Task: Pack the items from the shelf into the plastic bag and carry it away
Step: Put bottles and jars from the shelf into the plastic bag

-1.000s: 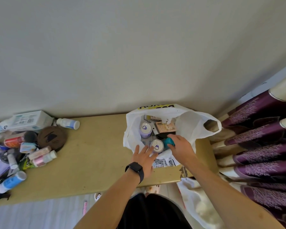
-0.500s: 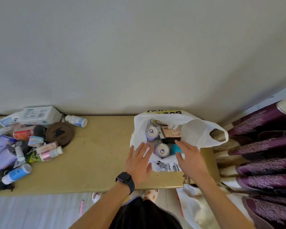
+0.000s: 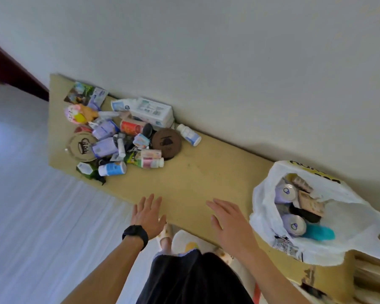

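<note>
A white plastic bag (image 3: 266, 200) stands open at the right end of the tan shelf (image 3: 206, 178). Inside it lie two purple cans (image 3: 294, 224), a teal item (image 3: 320, 232), a dark item and small cartons. At the shelf's left end sits a pile of items: a white box (image 3: 151, 111), a brown round lid (image 3: 166, 141), small white bottles (image 3: 189, 134), a red tube (image 3: 131, 127), purple packets. My left hand (image 3: 147, 216) and my right hand (image 3: 230, 222) hover over the shelf's front edge between pile and bag, both with fingers spread and holding nothing.
A pale wall runs behind the shelf. White floor lies at the lower left, with a dark red frame at the far left. My dark shorts and slippers show below the shelf edge. A black watch is on my left wrist.
Both hands have come out of the bag and moved left along the shelf's front edge. The teal item stays in the bag. The view has swung left and tilted.
</note>
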Action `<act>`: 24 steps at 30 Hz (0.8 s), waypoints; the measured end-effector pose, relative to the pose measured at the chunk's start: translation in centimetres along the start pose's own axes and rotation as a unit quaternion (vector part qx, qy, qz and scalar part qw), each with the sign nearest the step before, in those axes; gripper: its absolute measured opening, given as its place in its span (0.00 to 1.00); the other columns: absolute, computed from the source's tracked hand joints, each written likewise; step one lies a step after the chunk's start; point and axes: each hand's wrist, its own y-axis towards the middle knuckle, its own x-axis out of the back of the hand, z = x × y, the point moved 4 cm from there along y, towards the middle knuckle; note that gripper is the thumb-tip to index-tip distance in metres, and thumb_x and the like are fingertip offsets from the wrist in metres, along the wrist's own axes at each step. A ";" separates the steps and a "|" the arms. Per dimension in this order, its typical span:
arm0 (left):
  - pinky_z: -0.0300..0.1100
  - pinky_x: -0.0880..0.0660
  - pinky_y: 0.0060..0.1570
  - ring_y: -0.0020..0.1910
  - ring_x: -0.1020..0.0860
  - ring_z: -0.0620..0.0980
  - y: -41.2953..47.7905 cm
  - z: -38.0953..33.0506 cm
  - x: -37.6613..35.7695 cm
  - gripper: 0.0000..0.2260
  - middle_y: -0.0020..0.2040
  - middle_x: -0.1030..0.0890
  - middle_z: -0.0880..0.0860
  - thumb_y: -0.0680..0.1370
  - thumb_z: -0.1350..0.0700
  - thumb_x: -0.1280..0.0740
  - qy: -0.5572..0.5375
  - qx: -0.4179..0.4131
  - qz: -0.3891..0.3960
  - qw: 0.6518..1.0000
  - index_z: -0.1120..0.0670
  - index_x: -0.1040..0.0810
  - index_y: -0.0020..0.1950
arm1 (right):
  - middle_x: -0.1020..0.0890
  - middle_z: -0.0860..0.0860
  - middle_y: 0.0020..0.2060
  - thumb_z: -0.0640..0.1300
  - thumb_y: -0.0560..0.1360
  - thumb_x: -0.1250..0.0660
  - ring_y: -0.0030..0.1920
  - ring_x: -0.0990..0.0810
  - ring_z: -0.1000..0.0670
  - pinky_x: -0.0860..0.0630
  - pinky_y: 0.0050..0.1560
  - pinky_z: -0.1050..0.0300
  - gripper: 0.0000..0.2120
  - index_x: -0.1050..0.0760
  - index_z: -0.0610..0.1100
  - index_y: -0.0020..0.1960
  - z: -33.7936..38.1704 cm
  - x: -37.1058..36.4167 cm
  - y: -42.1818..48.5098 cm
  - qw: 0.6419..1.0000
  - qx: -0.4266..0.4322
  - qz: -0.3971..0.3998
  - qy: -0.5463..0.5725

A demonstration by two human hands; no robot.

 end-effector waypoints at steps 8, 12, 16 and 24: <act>0.60 0.58 0.76 0.79 0.60 0.56 3.5 8.9 -0.6 0.31 0.80 0.63 0.47 0.81 0.38 0.48 0.003 0.020 0.058 0.998 0.40 0.59 0.79 | 0.36 0.53 0.76 0.50 0.82 0.43 0.75 0.42 0.49 0.37 0.73 0.53 0.25 0.42 0.52 0.78 7.6 -4.4 14.6 0.979 0.044 0.142 -0.137; 0.63 0.59 0.74 0.78 0.63 0.55 3.6 10.3 -1.5 0.30 0.79 0.67 0.45 0.81 0.41 0.49 -0.002 -0.017 0.052 0.999 0.38 0.64 0.78 | 0.33 0.49 0.73 0.51 0.79 0.39 0.71 0.36 0.45 0.30 0.66 0.49 0.29 0.43 0.48 0.78 11.1 -6.3 21.2 0.974 0.045 0.113 -0.191; 0.66 0.60 0.72 0.78 0.64 0.56 3.6 10.4 -1.6 0.32 0.78 0.68 0.46 0.81 0.39 0.48 -0.004 -0.021 0.044 0.999 0.39 0.63 0.78 | 0.32 0.46 0.70 0.45 0.78 0.37 0.67 0.32 0.42 0.27 0.60 0.46 0.28 0.41 0.46 0.76 13.2 -8.4 25.8 0.964 0.052 0.107 -0.236; 0.68 0.60 0.72 0.79 0.62 0.57 4.1 11.0 -1.9 0.32 0.79 0.66 0.46 0.80 0.40 0.46 -0.010 -0.035 0.046 0.998 0.39 0.60 0.79 | 0.26 0.43 0.61 0.38 0.77 0.37 0.58 0.25 0.40 0.26 0.47 0.47 0.18 0.32 0.42 0.67 12.2 -9.4 27.5 0.956 0.061 0.057 -0.280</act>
